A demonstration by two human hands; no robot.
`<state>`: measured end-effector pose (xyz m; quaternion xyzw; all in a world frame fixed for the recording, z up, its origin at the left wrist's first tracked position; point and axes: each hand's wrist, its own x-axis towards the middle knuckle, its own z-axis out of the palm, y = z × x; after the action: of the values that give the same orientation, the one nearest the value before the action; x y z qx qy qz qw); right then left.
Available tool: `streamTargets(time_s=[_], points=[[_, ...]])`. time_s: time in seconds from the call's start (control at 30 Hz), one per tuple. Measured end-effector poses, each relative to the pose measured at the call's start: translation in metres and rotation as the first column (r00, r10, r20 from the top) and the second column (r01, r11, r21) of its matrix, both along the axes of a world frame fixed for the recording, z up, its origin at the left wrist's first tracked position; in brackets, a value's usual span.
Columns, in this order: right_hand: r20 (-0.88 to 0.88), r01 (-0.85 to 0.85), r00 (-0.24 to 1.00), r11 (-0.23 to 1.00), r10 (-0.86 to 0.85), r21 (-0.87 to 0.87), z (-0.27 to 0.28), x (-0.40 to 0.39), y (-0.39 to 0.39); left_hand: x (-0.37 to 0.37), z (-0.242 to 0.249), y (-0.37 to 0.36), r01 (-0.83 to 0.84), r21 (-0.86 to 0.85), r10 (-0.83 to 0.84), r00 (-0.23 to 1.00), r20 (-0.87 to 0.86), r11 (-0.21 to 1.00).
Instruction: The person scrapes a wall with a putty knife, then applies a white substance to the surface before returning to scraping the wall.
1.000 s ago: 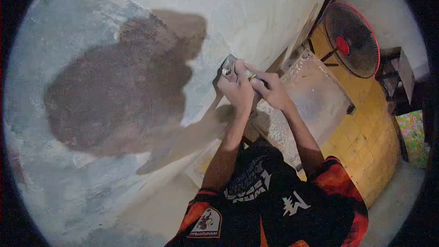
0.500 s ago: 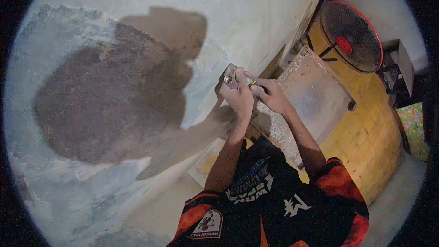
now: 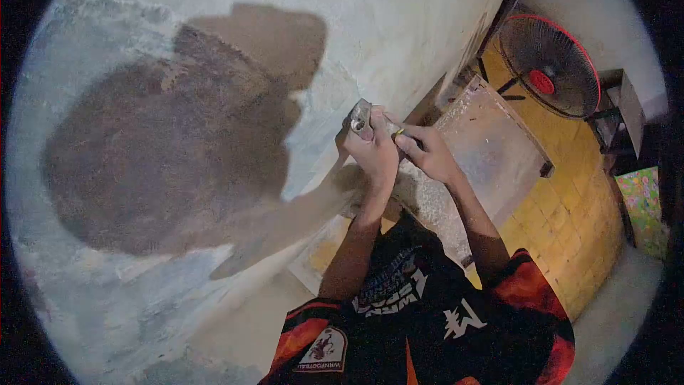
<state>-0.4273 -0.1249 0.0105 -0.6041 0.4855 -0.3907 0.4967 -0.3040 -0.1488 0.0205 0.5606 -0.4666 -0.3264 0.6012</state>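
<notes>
My left hand [image 3: 375,153] is closed around a small grey object [image 3: 360,115] with a pale, rounded, hollow-looking end; I cannot make out its kind. Close beside it, my right hand [image 3: 433,157] pinches a thin tool with a yellow-and-dark handle [image 3: 398,132]. The tool's far end meets a whitish patch by the left fingers, and its tip is hidden. Both hands are together in front of my chest, near a patchy grey-white wall [image 3: 399,21]. My head and arms cast a large shadow on that wall.
A low, worn tabletop [image 3: 499,150] speckled with white bits lies beyond my right arm. A standing fan with a red rim [image 3: 552,64] and a dark box-like stand [image 3: 620,114] are farther right. Yellow tiles [image 3: 570,235] cover the floor; a floral-patterned panel [image 3: 641,203] is at the far right.
The view has shifted slightly, so the fan and floral panel appear a little lower and more of the panel shows. Both hands keep their holds, with the right fingers slightly repositioned.
</notes>
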Motion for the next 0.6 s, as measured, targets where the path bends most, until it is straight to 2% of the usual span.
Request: streamTargets(time_s=[0.1, 0.17, 0.23, 0.3, 0.4, 0.5, 0.6], points=[[-0.019, -0.003, 1.0, 0.999, 0.002, -0.044, -0.005, 0.001, -0.006, 0.0, 0.007, -0.002, 0.002, 0.006, -0.002, 0.998, 0.055, 1.0], [-0.004, 0.013, 1.0, 0.997, -0.013, -0.075, 0.005, 0.001, -0.004, 0.001, 0.021, 0.0, 0.027, 0.02, -0.028, 1.0, 0.003, 0.999], [0.002, 0.008, 1.0, 0.999, -0.008, -0.034, 0.009, 0.001, -0.007, -0.001, 0.022, -0.005, 0.032, 0.017, -0.031, 0.999, -0.02, 0.999], [-0.003, -0.022, 1.0, 0.996, 0.022, 0.089, 0.001, -0.001, -0.003, -0.002, 0.005, -0.004, 0.009, 0.008, -0.009, 1.0, -0.018, 1.0], [0.021, -0.04, 0.999, 0.999, 0.04, 0.011, -0.002, -0.005, -0.005, -0.002, -0.005, -0.006, 0.039, 0.024, -0.037, 0.993, -0.112, 0.999], [0.011, -0.008, 1.0, 1.0, 0.008, -0.004, -0.002, -0.006, -0.001, -0.001, -0.008, -0.006, 0.015, -0.011, -0.016, 1.0, -0.015, 1.0], [0.03, 0.016, 0.999, 0.999, -0.015, -0.05, 0.0, -0.002, -0.001, -0.003, 0.003, -0.001, -0.013, 0.052, 0.013, 1.0, -0.01, 0.999]])
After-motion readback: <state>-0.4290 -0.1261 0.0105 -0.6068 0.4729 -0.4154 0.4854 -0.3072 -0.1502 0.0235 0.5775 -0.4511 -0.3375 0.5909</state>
